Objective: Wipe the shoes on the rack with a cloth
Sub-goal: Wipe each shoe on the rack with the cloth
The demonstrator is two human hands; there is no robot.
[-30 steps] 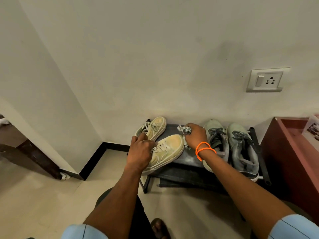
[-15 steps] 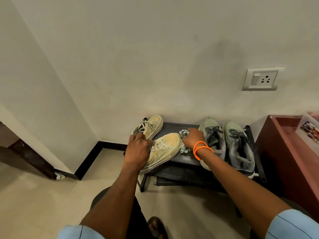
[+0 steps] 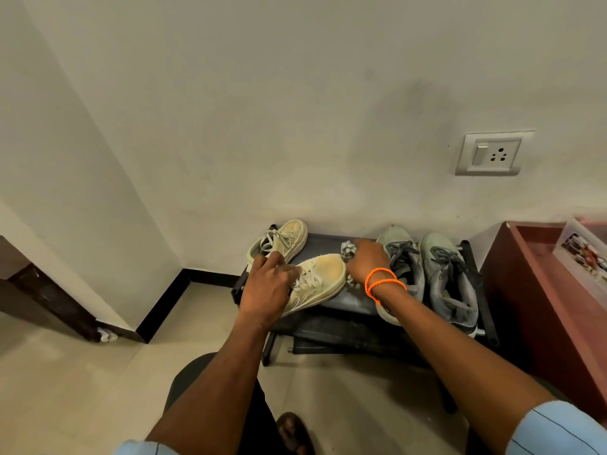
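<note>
Two hands on cream shoe [image 3: 320, 277], left hand [image 3: 267, 287] gripping heel, right hand [image 3: 369, 261] clutching cloth [image 3: 347, 248] at toe

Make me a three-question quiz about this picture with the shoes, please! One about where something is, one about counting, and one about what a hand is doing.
1. Where is the wall socket?
A. on the wall above the grey shoes
B. on the floor
C. under the rack

2. How many shoes are on the rack?
A. two
B. four
C. six

3. What is the right hand doing?
A. hanging loose
B. gripping a cloth
C. tying laces

Answers:
1. A, it sits on the wall up over the grey shoes.
2. B, two cream shoes and two grey ones.
3. B, the crumpled cloth pokes out of its fingers at the toe of the cream shoe that the left hand holds.
</note>
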